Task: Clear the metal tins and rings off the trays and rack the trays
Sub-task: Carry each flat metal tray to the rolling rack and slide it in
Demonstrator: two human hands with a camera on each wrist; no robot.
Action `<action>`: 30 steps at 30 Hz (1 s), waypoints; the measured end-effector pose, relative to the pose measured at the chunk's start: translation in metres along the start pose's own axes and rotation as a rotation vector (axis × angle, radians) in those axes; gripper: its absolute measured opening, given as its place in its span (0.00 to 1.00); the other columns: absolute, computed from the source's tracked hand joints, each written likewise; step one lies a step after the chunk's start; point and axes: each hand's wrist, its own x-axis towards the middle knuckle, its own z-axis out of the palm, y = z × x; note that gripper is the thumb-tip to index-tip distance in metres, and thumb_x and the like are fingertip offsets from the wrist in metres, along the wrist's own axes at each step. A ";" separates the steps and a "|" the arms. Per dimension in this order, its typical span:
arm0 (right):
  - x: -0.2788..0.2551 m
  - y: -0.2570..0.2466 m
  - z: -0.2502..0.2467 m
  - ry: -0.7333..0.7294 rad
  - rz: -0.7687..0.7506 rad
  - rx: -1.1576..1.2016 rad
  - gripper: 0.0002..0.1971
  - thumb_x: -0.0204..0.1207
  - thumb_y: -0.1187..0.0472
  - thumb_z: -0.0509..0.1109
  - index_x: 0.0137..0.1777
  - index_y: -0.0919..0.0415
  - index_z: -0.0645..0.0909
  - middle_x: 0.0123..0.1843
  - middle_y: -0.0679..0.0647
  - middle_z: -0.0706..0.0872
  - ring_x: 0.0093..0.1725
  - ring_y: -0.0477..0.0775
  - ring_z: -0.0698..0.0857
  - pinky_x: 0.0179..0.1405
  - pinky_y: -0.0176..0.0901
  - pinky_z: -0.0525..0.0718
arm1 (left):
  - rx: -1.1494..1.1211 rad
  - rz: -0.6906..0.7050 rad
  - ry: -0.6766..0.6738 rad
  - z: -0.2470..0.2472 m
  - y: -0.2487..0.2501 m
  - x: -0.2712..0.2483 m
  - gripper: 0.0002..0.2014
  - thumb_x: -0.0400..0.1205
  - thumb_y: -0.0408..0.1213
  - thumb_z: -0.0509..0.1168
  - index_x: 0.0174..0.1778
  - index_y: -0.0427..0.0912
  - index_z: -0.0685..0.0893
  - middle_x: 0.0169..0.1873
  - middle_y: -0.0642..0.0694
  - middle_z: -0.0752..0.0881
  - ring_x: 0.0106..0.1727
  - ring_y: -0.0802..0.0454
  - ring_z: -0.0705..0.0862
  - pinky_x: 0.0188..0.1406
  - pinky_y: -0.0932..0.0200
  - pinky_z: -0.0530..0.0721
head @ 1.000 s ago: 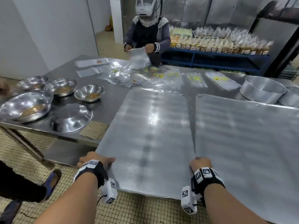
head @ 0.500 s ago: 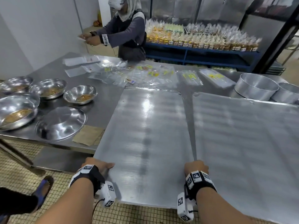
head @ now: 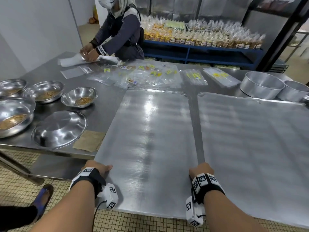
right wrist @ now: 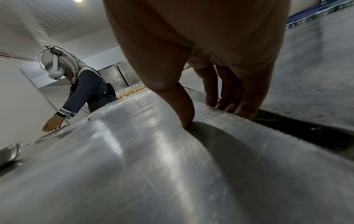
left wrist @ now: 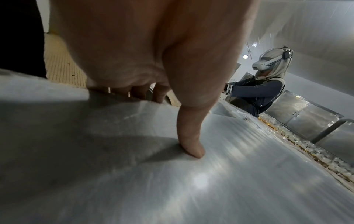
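1. On the steel table (head: 107, 104), the left baking tray (head: 147, 148) lies bare, its near end overhanging the table edge; a second tray (head: 254, 148) lies just beside it.
2. Left hand (head: 96, 167) grips the left long edge: thumb (left wrist: 189, 136) on top, fingers curled underneath.
3. Right hand (head: 200, 169) grips the right edge likewise.
4. Two round cake tins (head: 262, 85) stand off the trays, at far right.
5. Judged step: trays cleared, racking begins. Next: lift level, clear the neighbouring tray and bowls (head: 79, 99).
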 end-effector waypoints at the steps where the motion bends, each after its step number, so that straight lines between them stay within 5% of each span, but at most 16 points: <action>1: -0.001 0.001 0.001 -0.011 0.004 -0.003 0.08 0.71 0.61 0.73 0.37 0.63 0.77 0.44 0.62 0.86 0.49 0.66 0.88 0.47 0.46 0.87 | 0.035 0.014 -0.027 -0.005 0.001 -0.004 0.33 0.68 0.56 0.81 0.60 0.34 0.86 0.54 0.38 0.89 0.51 0.38 0.86 0.54 0.51 0.83; 4: -0.003 0.005 -0.001 -0.074 0.011 -0.045 0.06 0.72 0.63 0.72 0.41 0.67 0.81 0.42 0.62 0.86 0.43 0.64 0.85 0.38 0.43 0.82 | 0.062 0.026 -0.091 -0.017 0.004 -0.010 0.31 0.72 0.51 0.81 0.63 0.31 0.83 0.59 0.37 0.87 0.51 0.41 0.84 0.54 0.52 0.81; 7: -0.004 0.007 -0.002 -0.089 -0.003 -0.068 0.06 0.73 0.65 0.70 0.43 0.69 0.84 0.44 0.63 0.89 0.41 0.63 0.84 0.36 0.41 0.79 | -0.006 0.034 -0.137 -0.024 0.004 -0.012 0.29 0.69 0.42 0.84 0.59 0.29 0.85 0.44 0.39 0.88 0.45 0.41 0.86 0.55 0.48 0.85; 10: -0.006 0.002 0.002 -0.110 0.006 -0.113 0.09 0.74 0.63 0.69 0.33 0.63 0.78 0.47 0.62 0.88 0.46 0.63 0.85 0.49 0.44 0.84 | -0.029 0.081 -0.140 -0.023 0.007 -0.012 0.29 0.73 0.46 0.81 0.63 0.30 0.84 0.52 0.39 0.89 0.42 0.45 0.82 0.50 0.55 0.78; 13: -0.006 0.001 0.008 -0.074 0.028 -0.113 0.07 0.72 0.62 0.67 0.33 0.62 0.78 0.53 0.60 0.89 0.55 0.63 0.87 0.58 0.49 0.85 | -0.070 0.126 -0.128 -0.017 0.007 -0.005 0.30 0.74 0.50 0.78 0.64 0.32 0.85 0.62 0.37 0.88 0.47 0.43 0.82 0.50 0.57 0.76; 15: -0.008 0.001 0.012 -0.088 0.040 -0.069 0.07 0.79 0.62 0.65 0.43 0.63 0.82 0.61 0.60 0.87 0.63 0.62 0.85 0.54 0.43 0.82 | -0.093 0.122 -0.111 -0.014 0.005 -0.001 0.29 0.74 0.49 0.79 0.63 0.31 0.86 0.60 0.36 0.88 0.47 0.42 0.83 0.50 0.55 0.77; 18: -0.007 0.006 0.026 -0.078 0.060 0.074 0.20 0.80 0.59 0.65 0.69 0.66 0.79 0.68 0.62 0.82 0.66 0.61 0.82 0.51 0.43 0.78 | -0.132 0.092 -0.100 -0.013 0.005 -0.003 0.29 0.74 0.46 0.80 0.63 0.28 0.84 0.59 0.34 0.88 0.47 0.40 0.82 0.51 0.53 0.78; 21: -0.001 0.013 0.035 -0.072 0.107 0.231 0.19 0.77 0.59 0.67 0.65 0.67 0.82 0.61 0.63 0.86 0.50 0.59 0.83 0.47 0.45 0.79 | -0.200 0.043 -0.097 -0.013 0.007 -0.004 0.29 0.74 0.43 0.81 0.64 0.27 0.83 0.60 0.32 0.87 0.48 0.39 0.82 0.51 0.52 0.79; 24: -0.002 0.017 0.034 0.007 0.193 0.383 0.13 0.68 0.66 0.73 0.50 0.73 0.84 0.38 0.62 0.88 0.36 0.61 0.84 0.38 0.52 0.83 | -0.267 -0.008 -0.074 -0.013 0.009 -0.007 0.30 0.69 0.42 0.84 0.60 0.27 0.84 0.57 0.32 0.88 0.49 0.36 0.86 0.54 0.47 0.84; 27: -0.003 0.018 0.031 0.029 0.239 0.456 0.11 0.69 0.67 0.73 0.48 0.76 0.83 0.41 0.64 0.88 0.38 0.63 0.85 0.37 0.50 0.81 | -0.395 -0.073 -0.036 -0.011 0.009 -0.014 0.26 0.62 0.39 0.87 0.47 0.30 0.82 0.49 0.35 0.88 0.50 0.34 0.89 0.58 0.39 0.87; 30: 0.001 0.020 0.028 0.034 0.229 0.503 0.13 0.71 0.66 0.72 0.51 0.77 0.85 0.40 0.61 0.87 0.35 0.59 0.82 0.40 0.51 0.82 | -0.513 -0.069 -0.022 0.006 -0.009 0.024 0.35 0.41 0.41 0.88 0.41 0.31 0.84 0.44 0.37 0.91 0.45 0.37 0.91 0.54 0.33 0.88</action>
